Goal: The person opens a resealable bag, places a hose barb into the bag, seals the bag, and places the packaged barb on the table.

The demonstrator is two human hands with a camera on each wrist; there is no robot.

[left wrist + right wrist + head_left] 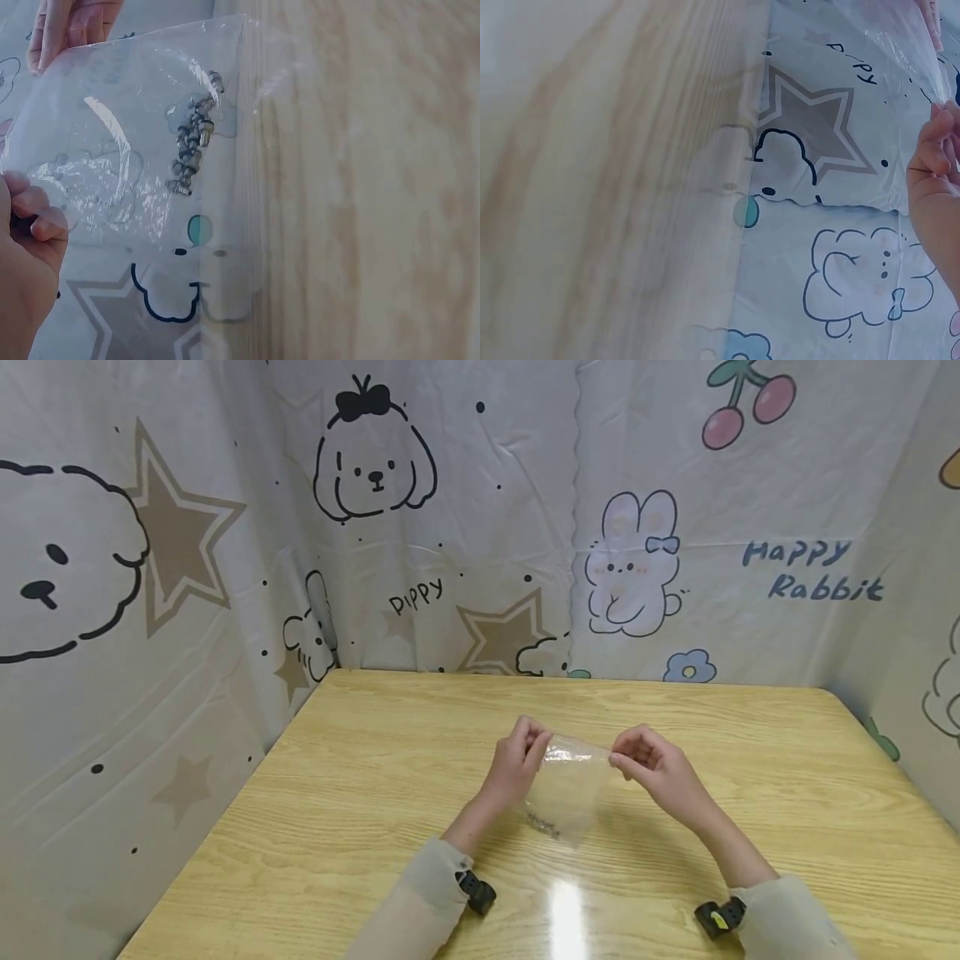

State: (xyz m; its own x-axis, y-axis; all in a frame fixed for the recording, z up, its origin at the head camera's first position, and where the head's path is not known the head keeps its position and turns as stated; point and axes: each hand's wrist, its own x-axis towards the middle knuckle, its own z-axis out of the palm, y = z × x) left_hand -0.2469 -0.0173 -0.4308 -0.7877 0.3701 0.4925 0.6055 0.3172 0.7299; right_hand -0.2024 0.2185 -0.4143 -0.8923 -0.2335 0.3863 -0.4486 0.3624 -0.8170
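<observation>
A clear plastic bag (573, 789) hangs between my two hands above the table. Small metal fittings (193, 139), several of them, lie along its bottom; their exact kind is hard to tell. My left hand (519, 764) pinches the bag's upper left corner between thumb and fingers. At the upper right corner, my right hand (660, 772) pinches the plastic between thumb and forefinger. The right wrist view shows the right hand (936, 157) at the bag's edge (900, 37), with the fittings out of sight there.
A wood-grain table (360, 827) spreads under both hands. Behind it and at the sides hangs a pale curtain (480, 527) with cartoon prints. Each wrist wears a small black camera, one at the left sleeve (476, 893), one at the right (720, 918).
</observation>
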